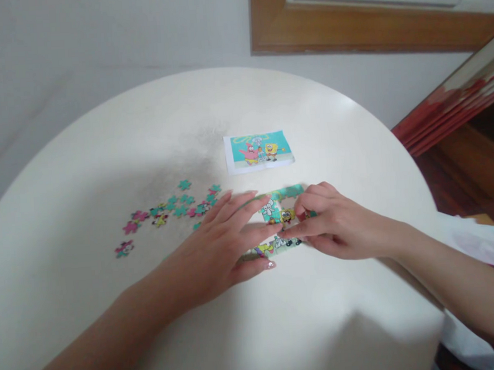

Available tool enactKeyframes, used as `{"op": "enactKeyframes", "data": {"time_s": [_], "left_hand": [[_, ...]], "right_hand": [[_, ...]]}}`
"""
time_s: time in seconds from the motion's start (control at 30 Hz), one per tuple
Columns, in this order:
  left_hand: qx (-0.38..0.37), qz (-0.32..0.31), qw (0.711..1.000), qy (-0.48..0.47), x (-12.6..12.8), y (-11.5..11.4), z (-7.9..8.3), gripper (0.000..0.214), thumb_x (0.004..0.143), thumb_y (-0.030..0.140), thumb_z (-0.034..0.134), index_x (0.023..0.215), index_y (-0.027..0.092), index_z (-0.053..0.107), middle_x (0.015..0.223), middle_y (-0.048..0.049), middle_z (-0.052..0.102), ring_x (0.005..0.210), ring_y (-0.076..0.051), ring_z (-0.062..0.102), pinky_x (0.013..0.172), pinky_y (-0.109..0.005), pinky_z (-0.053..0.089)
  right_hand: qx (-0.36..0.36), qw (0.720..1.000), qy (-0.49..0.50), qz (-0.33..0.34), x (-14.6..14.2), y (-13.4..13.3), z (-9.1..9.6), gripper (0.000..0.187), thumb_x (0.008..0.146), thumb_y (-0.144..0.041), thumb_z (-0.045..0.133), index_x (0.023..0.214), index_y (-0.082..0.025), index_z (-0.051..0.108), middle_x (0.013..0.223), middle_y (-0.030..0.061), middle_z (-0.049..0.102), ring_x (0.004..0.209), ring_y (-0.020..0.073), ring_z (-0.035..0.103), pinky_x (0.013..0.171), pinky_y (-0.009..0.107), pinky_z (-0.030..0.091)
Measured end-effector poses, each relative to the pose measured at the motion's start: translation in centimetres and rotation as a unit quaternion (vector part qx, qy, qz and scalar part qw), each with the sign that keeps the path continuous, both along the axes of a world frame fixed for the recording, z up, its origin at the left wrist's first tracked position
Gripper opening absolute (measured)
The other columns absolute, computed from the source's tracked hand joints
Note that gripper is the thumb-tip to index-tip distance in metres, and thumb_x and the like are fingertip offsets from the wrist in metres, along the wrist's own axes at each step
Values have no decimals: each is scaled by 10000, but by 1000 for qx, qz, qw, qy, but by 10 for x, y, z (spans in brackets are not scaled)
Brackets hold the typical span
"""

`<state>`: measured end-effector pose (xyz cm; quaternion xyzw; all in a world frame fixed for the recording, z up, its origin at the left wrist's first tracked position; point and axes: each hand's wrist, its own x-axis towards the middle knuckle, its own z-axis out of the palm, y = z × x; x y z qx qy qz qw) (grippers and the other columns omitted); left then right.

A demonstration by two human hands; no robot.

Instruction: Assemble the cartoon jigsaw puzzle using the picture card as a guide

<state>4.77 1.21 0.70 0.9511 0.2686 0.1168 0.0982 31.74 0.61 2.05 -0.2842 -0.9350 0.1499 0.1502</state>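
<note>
A partly joined cartoon jigsaw lies near the middle of the round white table. My left hand lies flat over its left side, fingers stretched out and pressing on the pieces. My right hand is at its right edge with the fingers curled and pinched on a puzzle piece at that edge. Much of the jigsaw is hidden under both hands. Several loose teal and pink puzzle pieces lie scattered to the left of my left hand.
A small printed reference picture with cartoon figures lies just beyond the jigsaw. A wooden-framed window is on the wall behind. A red and wooden object stands off the table at the right.
</note>
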Motion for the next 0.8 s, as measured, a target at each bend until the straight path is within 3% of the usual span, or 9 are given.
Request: {"op": "enactKeyframes", "data": {"time_s": [0.23,0.63,0.8], "left_hand": [[-12,1,1000,8,0,1,1,448,888,438,614,1316,311,574,1503,-93,403,1430,-330,276,1171,-585,211],[-16,6,1000,0,0,0,-1,437,885,436,618,1290,271,599,1477,-105,432,1423,-335,283,1173,-577,213],[-11,-1,1000,-5,0,0,-2,473,884,416,623,1332,280,556,1492,-110,414,1426,-326,284,1173,-576,213]], "right_hand": [[17,999,23,-23,4,2,4,275,873,-167,557,1060,-262,736,932,63,567,898,202,528,846,387,354],[-5,1000,10,-2,0,-1,1,318,875,-146,549,1109,-278,718,923,60,587,891,196,525,880,410,355],[-2,997,59,-39,1,2,0,299,864,-115,529,1078,-220,709,918,71,591,882,196,540,837,377,398]]}}
